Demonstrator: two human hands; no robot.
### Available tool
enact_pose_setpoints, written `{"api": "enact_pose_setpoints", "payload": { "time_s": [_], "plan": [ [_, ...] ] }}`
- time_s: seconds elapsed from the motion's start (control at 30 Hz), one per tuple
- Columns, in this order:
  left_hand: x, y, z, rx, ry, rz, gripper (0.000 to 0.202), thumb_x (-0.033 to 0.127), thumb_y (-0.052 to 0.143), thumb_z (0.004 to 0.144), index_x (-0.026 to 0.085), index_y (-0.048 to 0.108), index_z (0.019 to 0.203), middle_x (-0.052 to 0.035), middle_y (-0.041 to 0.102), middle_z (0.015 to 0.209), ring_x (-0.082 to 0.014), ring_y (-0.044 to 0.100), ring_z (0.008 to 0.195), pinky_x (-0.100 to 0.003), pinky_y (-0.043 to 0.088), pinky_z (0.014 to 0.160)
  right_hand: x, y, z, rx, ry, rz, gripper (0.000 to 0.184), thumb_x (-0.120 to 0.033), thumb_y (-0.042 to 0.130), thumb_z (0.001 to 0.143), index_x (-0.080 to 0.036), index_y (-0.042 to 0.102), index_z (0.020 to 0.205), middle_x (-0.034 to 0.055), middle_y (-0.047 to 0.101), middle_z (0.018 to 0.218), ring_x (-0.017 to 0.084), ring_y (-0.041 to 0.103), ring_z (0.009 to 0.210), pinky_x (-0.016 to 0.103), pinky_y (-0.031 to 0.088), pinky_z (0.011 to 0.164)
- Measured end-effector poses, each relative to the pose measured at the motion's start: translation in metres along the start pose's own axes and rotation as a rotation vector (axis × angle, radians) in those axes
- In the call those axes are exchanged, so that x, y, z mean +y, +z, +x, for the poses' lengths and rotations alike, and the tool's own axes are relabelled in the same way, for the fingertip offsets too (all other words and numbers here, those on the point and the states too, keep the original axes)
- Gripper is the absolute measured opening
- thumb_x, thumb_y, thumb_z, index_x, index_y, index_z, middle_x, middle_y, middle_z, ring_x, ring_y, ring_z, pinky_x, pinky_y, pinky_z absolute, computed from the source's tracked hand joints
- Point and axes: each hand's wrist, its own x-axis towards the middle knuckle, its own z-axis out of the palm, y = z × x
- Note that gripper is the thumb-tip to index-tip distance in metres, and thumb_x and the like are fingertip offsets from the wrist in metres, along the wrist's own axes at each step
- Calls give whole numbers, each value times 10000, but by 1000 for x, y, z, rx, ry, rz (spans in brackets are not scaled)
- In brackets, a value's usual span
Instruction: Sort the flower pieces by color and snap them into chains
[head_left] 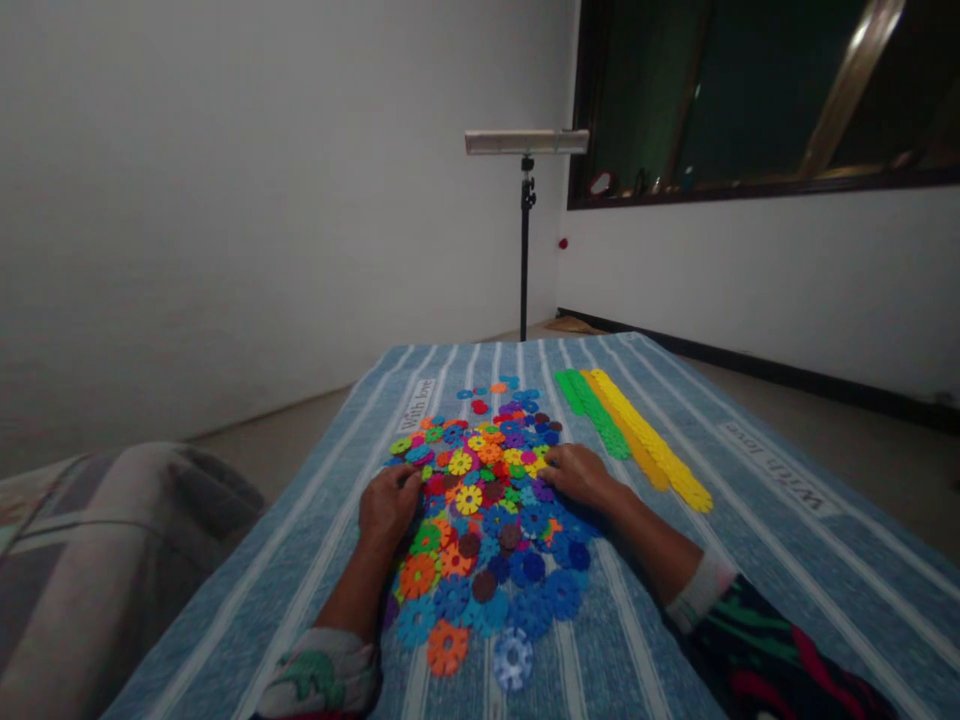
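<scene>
The pile of plastic discs (pixel 469 500) lies between the hands, on a striped cloth (pixel 296 600). The left hand (pixel 386 508) curls its fingers at the pile's left edge; the right hand (pixel 581 474) bends its fingertips over the right edge, by yellow discs. Whether either grips one, I cannot tell. Rightward lie green (pixel 596 415) and yellow rows (pixel 660 437).

Room that looks like a home, striped "With love" tablecloth (pixel 300 590) near, checked fabric (pixel 97 540) at near left, dark-framed window (pixel 750 90) far right, pale walls (pixel 300 180).

Two hands (pixel 387 508) (pixel 582 474), loose discs (pixel 469 500) (too many to count), one black stand (pixel 524 265), one window (pixel 757 90)
</scene>
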Motion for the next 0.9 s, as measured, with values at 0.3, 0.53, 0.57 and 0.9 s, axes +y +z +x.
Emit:
{"api": "enact_pose_setpoints", "payload": {
  "time_s": [0.3, 0.53, 0.57, 0.9],
  "plan": [
    [1, 0, 2, -3, 4, 27, 327, 368, 485, 771, 224, 774, 823, -76, 784, 1004, -257, 709, 983, -338, 535, 899, -5, 6, 8, 46, 111, 86, 201, -344, 662, 792, -185, 759, 867, 115, 760, 978, 256, 682, 950, 269, 382, 642],
    [3, -3, 2, -8, 6, 30, 338, 369, 483, 762, 214, 779, 816, -89, 783, 1016, -273, 714, 981, -351, 544, 891, -2, 16, 16, 91, 189, 273, 41, -213, 704, 696, -177, 687, 686, 68, 748, 803, 195, 683, 787, 231, 380, 576],
    [3, -3, 2, -4, 9, 27, 334, 371, 485, 762, 219, 778, 813, -86, 784, 1013, -271, 715, 977, -350, 545, 887, -2, 18, 16, 88, 194, 315, 52, -190, 697, 688, -177, 663, 651, 49, 731, 738, 174, 673, 731, 222, 379, 561],
    [3, -3, 4, -32, -2, 53, 375, 370, 473, 776, 201, 791, 879, -104, 774, 1065, -285, 709, 1014, -365, 546, 907, 24, 12, 8, 62, 125, 727, 88, -189, 607, 695, -186, 571, 615, -54, 557, 466, 97, 540, 443, 201, 415, 481]
  ]
}}
